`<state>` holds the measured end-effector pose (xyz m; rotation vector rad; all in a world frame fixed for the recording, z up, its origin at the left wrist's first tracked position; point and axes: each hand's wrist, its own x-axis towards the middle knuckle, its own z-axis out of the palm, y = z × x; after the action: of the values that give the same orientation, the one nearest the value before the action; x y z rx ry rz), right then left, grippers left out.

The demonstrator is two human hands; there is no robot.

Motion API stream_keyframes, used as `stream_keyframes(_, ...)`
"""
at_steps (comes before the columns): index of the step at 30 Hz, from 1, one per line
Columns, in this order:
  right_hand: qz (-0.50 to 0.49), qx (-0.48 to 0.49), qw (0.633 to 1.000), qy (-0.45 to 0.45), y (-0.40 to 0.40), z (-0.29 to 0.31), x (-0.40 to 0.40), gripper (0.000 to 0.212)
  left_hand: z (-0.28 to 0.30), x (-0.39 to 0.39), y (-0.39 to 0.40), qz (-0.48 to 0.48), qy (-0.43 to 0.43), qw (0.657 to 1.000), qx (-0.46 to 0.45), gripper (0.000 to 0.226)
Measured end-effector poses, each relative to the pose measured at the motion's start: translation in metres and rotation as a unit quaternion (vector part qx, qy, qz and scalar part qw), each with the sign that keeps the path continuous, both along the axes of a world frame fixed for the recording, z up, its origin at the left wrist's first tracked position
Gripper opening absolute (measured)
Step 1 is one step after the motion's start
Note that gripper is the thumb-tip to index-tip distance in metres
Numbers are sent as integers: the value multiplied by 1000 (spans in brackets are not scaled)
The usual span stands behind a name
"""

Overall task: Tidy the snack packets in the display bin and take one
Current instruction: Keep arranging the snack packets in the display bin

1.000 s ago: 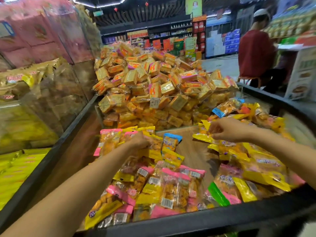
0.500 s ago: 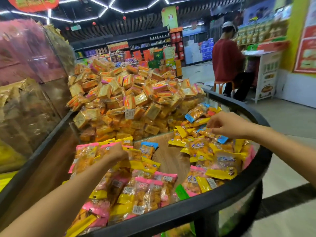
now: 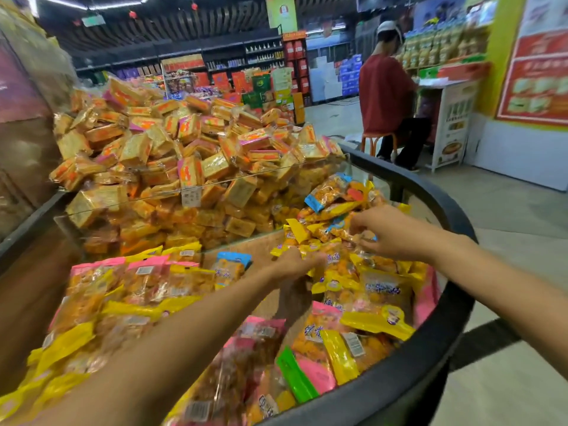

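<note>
Two bare hands reaching into a display bin (image 3: 442,342) heaped with snack packets.

Right hand (image 3: 390,233) at the far right heap, fingers curled, pinching a clear packet (image 3: 361,238). Left hand (image 3: 296,265) just beside and nearer, fingers bent onto yellow packets (image 3: 325,272); grip too blurred to tell. Pinched packet lying at the right fingertips, its long axis not readable, so right hand better placed for lifting one out.

Left hand (image 3: 296,265): fingertips buried among yellow snack packets (image 3: 325,259), grip unclear. Right hand (image 3: 388,233): fingertips hidden in same heap, motion-blurred. Near packets (image 3: 215,382) under left forearm blurred, print unreadable. Both arms cut off by frame edges. Price label (image 3: 191,196) on clear divider too small to read.
</note>
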<state>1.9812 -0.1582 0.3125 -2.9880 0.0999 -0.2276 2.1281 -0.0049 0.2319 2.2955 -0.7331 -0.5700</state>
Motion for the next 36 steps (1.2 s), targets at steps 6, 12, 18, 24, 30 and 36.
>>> stream_keyframes(6, 4, -18, 1000, 9, -1, -3, 3, 24, -23, 6, -21, 55, -39, 997, -22, 45)
stream_keyframes(12, -7, -7, 1000, 19, 1, -3, 3, 20, -13, -11, -25, 62, -16, 991, -118, 37)
stream_keyframes(18, -25, 19, 999, 17, 0, -3, 3, 17, -3, -19, -28, 123, 39, 977, -172, 41)
stream_keyframes(24, -44, 36, 998, 8, -1, -6, 3, 18, 25, -16, -8, 174, 7, 966, -193, 41)
stream_keyframes(30, -42, 55, 997, -34, 6, -5, 0, 19, 72, -21, 47, 193, 27, 938, -285, 45)
stream_keyframes(36, -12, 31, 996, -83, 47, 21, 10, 12, 112, -43, 140, 193, 27, 919, -343, 45)
